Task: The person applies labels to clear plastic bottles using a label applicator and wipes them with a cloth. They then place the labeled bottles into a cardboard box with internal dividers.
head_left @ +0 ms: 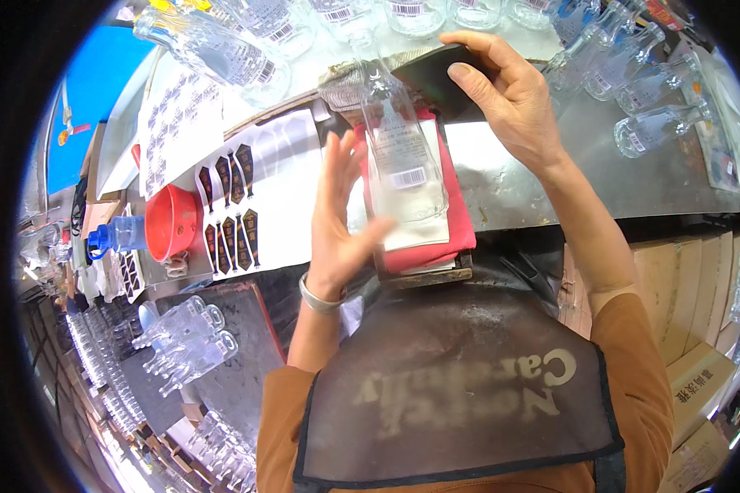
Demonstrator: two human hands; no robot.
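A clear glass bottle (399, 135) with fine print and a barcode lies on a folded white cloth (419, 237) over a red cloth (456, 222), its neck pointing away from me. My left hand (337, 218) is beside the bottle's left side, fingers spread and slightly blurred; whether a fingertip touches the glass I cannot tell. Beyond the bottle to the right, my right hand (510, 94) pinches a flat dark pad (442, 80) between thumb and fingers. A white sheet (284, 205) with several dark, tie-shaped stickers (237, 172) lies left of my left hand.
Several glass bottles (263, 70) stand along the far edge, with more bottles (658, 131) at the right. A red bowl (173, 218) and a blue-capped bottle (127, 234) sit at left. Below are bottles (189, 341) on a dark board and cardboard boxes (674, 287) at right.
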